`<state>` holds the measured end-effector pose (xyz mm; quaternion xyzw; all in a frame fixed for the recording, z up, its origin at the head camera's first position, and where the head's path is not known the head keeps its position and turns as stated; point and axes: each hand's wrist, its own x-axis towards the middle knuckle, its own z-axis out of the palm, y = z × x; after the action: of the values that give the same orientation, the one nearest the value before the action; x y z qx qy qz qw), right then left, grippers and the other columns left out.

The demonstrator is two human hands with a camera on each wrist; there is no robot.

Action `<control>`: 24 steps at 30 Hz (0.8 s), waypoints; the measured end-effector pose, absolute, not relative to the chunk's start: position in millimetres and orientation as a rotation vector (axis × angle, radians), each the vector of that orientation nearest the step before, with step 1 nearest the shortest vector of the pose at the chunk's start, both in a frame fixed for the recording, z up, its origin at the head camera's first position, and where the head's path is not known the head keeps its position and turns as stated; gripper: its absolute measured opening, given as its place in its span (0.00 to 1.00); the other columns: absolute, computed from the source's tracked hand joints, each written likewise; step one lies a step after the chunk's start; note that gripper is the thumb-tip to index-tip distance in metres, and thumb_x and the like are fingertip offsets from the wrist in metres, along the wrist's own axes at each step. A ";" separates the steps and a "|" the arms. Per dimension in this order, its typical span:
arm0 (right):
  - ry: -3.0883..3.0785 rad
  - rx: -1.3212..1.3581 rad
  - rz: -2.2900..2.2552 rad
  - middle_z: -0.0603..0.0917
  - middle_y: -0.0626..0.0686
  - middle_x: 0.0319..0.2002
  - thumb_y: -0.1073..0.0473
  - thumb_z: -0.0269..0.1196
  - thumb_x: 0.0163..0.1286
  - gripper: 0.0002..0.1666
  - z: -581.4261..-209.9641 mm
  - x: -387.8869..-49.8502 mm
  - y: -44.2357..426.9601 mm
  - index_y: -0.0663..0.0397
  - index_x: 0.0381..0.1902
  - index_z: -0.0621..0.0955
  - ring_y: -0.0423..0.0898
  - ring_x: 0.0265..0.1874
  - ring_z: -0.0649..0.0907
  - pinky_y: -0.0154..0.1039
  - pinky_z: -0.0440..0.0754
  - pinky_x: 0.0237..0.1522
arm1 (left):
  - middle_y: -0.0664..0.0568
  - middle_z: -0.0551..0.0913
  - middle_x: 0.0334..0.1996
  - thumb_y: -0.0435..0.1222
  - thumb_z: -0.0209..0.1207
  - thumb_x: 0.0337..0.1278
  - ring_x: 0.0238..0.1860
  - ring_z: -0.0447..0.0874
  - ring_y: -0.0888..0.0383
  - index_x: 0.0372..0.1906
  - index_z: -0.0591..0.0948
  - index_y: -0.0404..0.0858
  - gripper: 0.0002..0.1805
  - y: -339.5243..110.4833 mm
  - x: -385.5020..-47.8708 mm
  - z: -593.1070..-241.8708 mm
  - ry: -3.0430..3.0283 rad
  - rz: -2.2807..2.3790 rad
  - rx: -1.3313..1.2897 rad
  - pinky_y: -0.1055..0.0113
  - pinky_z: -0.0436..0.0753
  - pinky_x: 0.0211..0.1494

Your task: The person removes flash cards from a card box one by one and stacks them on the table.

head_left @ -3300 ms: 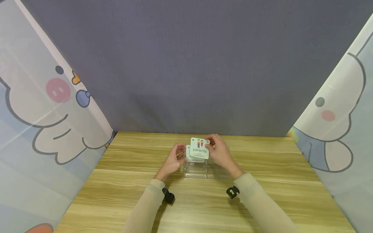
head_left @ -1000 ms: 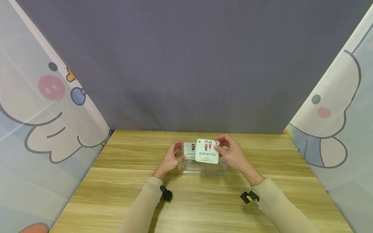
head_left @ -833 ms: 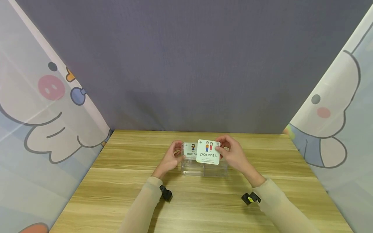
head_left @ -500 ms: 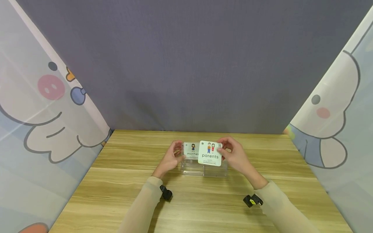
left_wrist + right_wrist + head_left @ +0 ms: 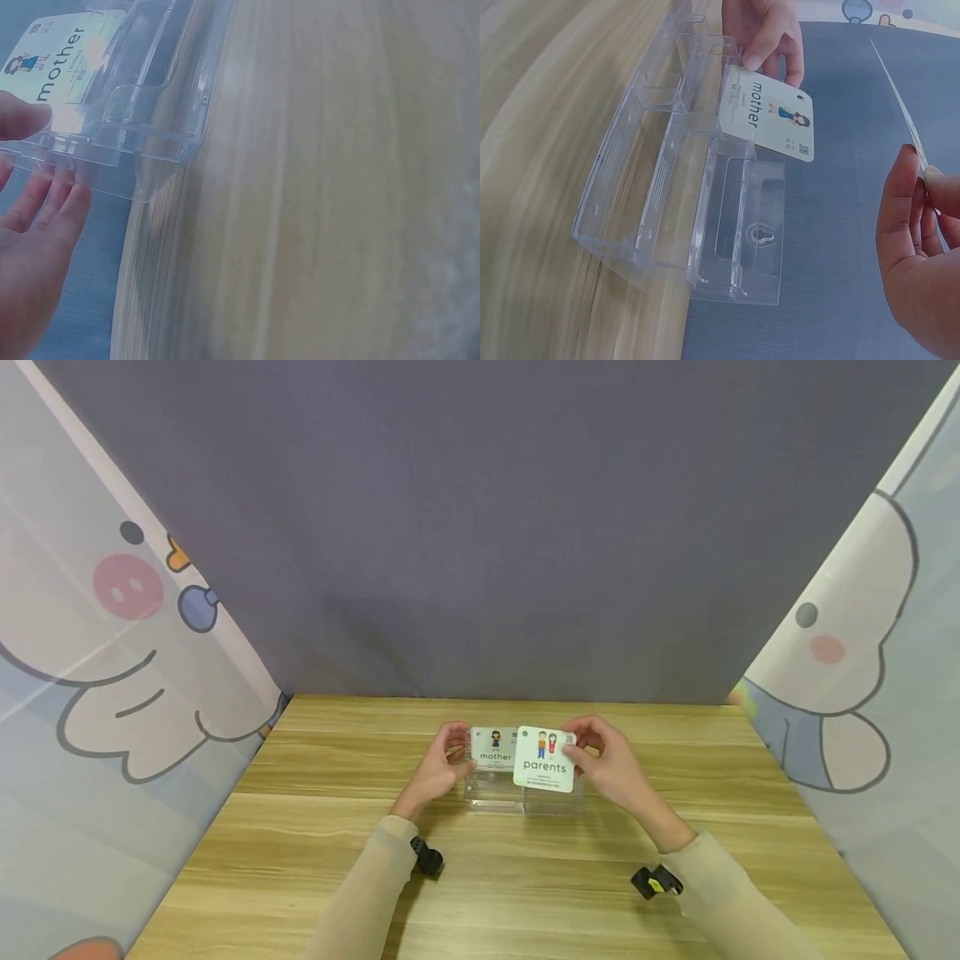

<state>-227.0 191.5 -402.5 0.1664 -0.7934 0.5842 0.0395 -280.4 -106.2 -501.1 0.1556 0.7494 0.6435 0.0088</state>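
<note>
A clear plastic tiered card holder (image 5: 495, 803) stands on the table, with a white "mother" flash card (image 5: 491, 760) upright in its rear left compartment. My left hand (image 5: 437, 774) grips the holder's left side, thumb in front and fingers behind the plastic. In front of the holder's right half, my right hand (image 5: 611, 768) pinches a white "parents" flash card (image 5: 545, 768) by its right edge. Edge-on in the right wrist view, the held flash card (image 5: 900, 94) shows thin layers; whether it is more than one card I cannot tell. It is clear of the holder.
The wood-grain table (image 5: 480, 893) ends at a dark grey upright panel (image 5: 510, 527) behind the holder. Cartoon-printed curtains hang on the left (image 5: 82, 635) and right (image 5: 885, 643). The holder's other compartments (image 5: 727, 210) show bare clear walls.
My right hand has moved the "parents" card rightward and slightly toward me, uncovering the word "mother" on the card behind. My left hand has stayed at the holder's side.
</note>
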 end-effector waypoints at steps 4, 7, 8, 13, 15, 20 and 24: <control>-2.436 0.506 1.785 0.77 0.61 0.37 0.72 0.64 0.70 0.14 -401.8 -224.8 192.8 0.66 0.52 0.78 0.48 0.31 0.80 0.38 0.84 0.24 | 0.43 0.73 0.57 0.18 0.63 0.52 0.62 0.72 0.44 0.67 0.67 0.37 0.36 -107.0 -279.9 -500.6 2.345 2.003 0.477 0.51 0.68 0.74; -2.439 0.510 1.776 0.77 0.61 0.36 0.72 0.64 0.69 0.13 -403.4 -224.5 194.1 0.66 0.51 0.78 0.48 0.30 0.80 0.38 0.84 0.24 | 0.42 0.72 0.57 0.18 0.63 0.51 0.62 0.72 0.44 0.67 0.67 0.36 0.37 -107.2 -279.6 -500.4 2.344 2.002 0.474 0.51 0.68 0.74; -2.438 0.517 1.776 0.77 0.61 0.36 0.72 0.64 0.70 0.13 -403.9 -224.2 194.8 0.66 0.51 0.78 0.47 0.30 0.80 0.38 0.84 0.24 | 0.42 0.72 0.57 0.18 0.63 0.51 0.62 0.72 0.44 0.67 0.67 0.36 0.37 -107.3 -279.5 -500.3 2.340 2.006 0.477 0.51 0.68 0.74; -2.442 0.524 1.782 0.78 0.61 0.36 0.72 0.64 0.69 0.13 -405.8 -222.8 196.9 0.67 0.51 0.78 0.47 0.30 0.80 0.39 0.84 0.24 | 0.39 0.71 0.58 0.18 0.64 0.52 0.63 0.70 0.41 0.68 0.66 0.34 0.37 -107.5 -279.3 -499.0 2.312 2.020 0.493 0.48 0.67 0.75; -2.447 0.520 1.784 0.78 0.61 0.36 0.72 0.64 0.69 0.13 -405.8 -221.7 197.3 0.67 0.51 0.78 0.47 0.30 0.80 0.39 0.84 0.24 | 0.38 0.71 0.58 0.18 0.64 0.52 0.64 0.70 0.41 0.68 0.66 0.34 0.37 -107.5 -279.1 -498.6 2.305 2.023 0.494 0.48 0.66 0.75; -2.455 0.507 1.797 0.77 0.61 0.37 0.72 0.64 0.69 0.14 -405.2 -218.7 197.8 0.67 0.51 0.77 0.47 0.31 0.79 0.38 0.84 0.24 | 0.40 0.72 0.59 0.19 0.64 0.53 0.64 0.71 0.42 0.68 0.66 0.35 0.36 -107.4 -278.8 -497.8 2.328 2.003 0.483 0.49 0.67 0.74; -2.463 0.505 1.802 0.77 0.61 0.37 0.73 0.64 0.69 0.13 -406.9 -217.0 197.8 0.67 0.51 0.78 0.48 0.31 0.80 0.38 0.84 0.24 | 0.40 0.73 0.58 0.19 0.64 0.53 0.64 0.71 0.43 0.67 0.67 0.36 0.36 -107.6 -279.3 -498.6 2.341 1.990 0.478 0.50 0.68 0.74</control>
<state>-217.0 197.8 -406.9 0.1631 -0.7961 0.5822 0.0241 -279.3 -107.6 -498.6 0.1538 0.7528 0.6399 0.0160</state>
